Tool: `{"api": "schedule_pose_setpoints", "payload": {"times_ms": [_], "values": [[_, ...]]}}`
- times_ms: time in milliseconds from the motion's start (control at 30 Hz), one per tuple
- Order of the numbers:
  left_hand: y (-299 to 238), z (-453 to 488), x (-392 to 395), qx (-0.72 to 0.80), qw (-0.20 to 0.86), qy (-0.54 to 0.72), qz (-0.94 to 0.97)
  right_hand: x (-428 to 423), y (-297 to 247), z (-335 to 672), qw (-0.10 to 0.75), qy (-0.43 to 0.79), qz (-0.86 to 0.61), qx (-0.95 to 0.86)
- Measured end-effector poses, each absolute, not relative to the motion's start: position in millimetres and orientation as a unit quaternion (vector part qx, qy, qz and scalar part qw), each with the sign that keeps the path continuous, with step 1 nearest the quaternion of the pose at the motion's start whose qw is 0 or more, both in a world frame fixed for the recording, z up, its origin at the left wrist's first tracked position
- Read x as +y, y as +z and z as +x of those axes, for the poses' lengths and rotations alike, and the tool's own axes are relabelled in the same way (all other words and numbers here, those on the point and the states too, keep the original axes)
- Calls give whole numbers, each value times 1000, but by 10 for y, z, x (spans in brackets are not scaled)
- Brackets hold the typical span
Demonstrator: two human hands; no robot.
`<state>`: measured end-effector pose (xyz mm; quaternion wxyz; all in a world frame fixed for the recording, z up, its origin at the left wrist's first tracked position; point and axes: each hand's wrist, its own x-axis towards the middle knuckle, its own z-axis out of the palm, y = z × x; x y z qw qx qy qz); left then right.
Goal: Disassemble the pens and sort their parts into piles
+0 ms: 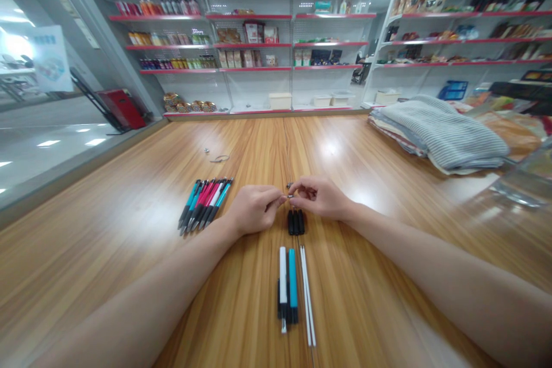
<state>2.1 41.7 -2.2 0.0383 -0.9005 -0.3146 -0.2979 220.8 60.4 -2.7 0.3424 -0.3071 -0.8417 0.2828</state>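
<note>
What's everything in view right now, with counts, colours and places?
Pens: roughly eight, teal, pink, white and black, row on the left
White pen barrel: one, white, near centre
Teal pen barrel: one, teal, beside it
Thin rods: two, white, right of the barrels
Short tubes: apparently three, black, below the hands
Small part: one, colour unclear, at the fingertips
Loop: one, grey, beyond the pens
Folded cloths: stack, top one striped grey-white, far right
Table: one, wood-brown, underneath
Shelves: several, white, red-edged, stocked, behind
Hand truck: one, red, left floor
Left hand: one, bare, centre
Right hand: one, bare, pinching the small part
</note>
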Motion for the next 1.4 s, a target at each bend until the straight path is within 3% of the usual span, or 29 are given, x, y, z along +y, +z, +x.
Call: {"api": "schedule_pose_setpoints", "payload": {"times_ms": [533, 933, 1400], "values": [[-59, 10, 468, -412, 26, -259, -873, 685, -82, 2254, 403, 216, -346, -819], [-41, 34, 478, -471, 40, -213, -855, 805, -150, 2352, 291, 87, -457, -836], [-46, 33, 485, -466, 39, -215, -857, 741, -84, 2355, 266, 92, -423, -861]]}}
